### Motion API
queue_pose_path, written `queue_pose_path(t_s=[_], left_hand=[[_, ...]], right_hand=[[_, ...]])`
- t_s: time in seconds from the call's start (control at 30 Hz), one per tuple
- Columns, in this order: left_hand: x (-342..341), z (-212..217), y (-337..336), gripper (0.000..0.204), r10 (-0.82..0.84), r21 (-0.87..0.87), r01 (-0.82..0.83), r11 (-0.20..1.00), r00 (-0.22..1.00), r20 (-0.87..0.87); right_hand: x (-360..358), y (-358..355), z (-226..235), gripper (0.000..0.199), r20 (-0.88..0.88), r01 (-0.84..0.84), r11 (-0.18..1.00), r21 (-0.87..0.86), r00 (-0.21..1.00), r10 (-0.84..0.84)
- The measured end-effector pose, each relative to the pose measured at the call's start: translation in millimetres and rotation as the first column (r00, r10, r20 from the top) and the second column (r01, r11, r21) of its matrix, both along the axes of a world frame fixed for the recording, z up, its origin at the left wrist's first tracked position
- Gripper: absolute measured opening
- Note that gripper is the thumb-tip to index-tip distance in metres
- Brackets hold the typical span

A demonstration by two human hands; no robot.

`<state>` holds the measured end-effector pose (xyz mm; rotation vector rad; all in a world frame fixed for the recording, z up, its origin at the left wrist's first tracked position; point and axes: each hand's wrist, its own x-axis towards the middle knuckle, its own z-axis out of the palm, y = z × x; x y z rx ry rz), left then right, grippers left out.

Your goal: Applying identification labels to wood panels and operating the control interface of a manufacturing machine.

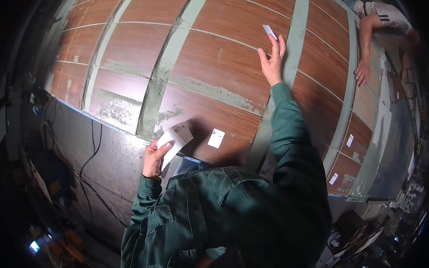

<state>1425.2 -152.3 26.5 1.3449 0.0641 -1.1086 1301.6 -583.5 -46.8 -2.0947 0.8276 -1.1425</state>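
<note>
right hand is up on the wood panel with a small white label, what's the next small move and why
Probably press the small white label flat onto the brown panel. The right hand holds it at the fingertips against the bare board, while another label already lies stuck lower down and the left hand holds the label sheet.

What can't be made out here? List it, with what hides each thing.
Head view only:
- Print on the paper stack in the left hand: too small and blurred.
- Whether the small label at the right hand's fingertips touches the wood panel: cannot tell.
- The other person at the top right: cut off by the picture's rim.
- The floor clutter at the lower left: too dark.
</note>
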Motion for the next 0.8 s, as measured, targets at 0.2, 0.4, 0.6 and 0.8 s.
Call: queue_pose_path(t_s=[0.2,0.4,0.6,0.8], left_hand=[[-0.3,-3.7,5.0,0.015,-0.022,-0.04,0.022,0.999,1.0,-0.015],[4.1,0.1,6.0,0.017,-0.036,-0.043,0.034,0.998,0.998,-0.051],[5.6,-2.5,15.7,0.017,-0.012,-0.035,0.011,0.999,0.999,-0.045],[13.2,4.8,10.8,0.02,0.014,-0.051,-0.012,0.999,0.999,0.042]], right_hand=[[-10.0,-8.3,50.3,0.019,0.112,-0.42,0.705,0.572,0.891,0.44],[23.8,-20.0,17.9,0.029,-0.208,-0.407,0.609,0.681,0.69,0.693],[25.4,-11.3,16.5,0.079,-0.721,0.109,0.985,-0.133,0.672,-0.172],[1.7,46.7,-19.1,0.085,-0.683,0.075,0.969,-0.235,0.697,-0.22]])
